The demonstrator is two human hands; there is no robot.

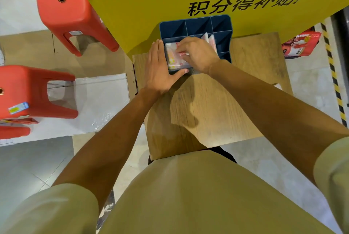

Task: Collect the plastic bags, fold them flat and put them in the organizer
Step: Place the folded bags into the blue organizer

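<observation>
Two hands work at the dark blue plastic divided organizer (196, 26): my left hand (160, 67), fingers flat and spread, braces its left wall, while my right hand (196, 54) pinches one folded white-and-red plastic bag (174, 58) into the near compartment, hiding its right half; two more folded bags (209, 38) stand just right.

Bright, even light — soft arm shadows on the table (217, 105), wide-angle edge bending

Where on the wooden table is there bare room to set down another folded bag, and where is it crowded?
The table is bare between the organizer and the near edge, and to the organizer's right. The organizer's near-left corner is crowded: left hand flat against its wall, right hand pressing a bag in. Its back compartments look empty.
</observation>
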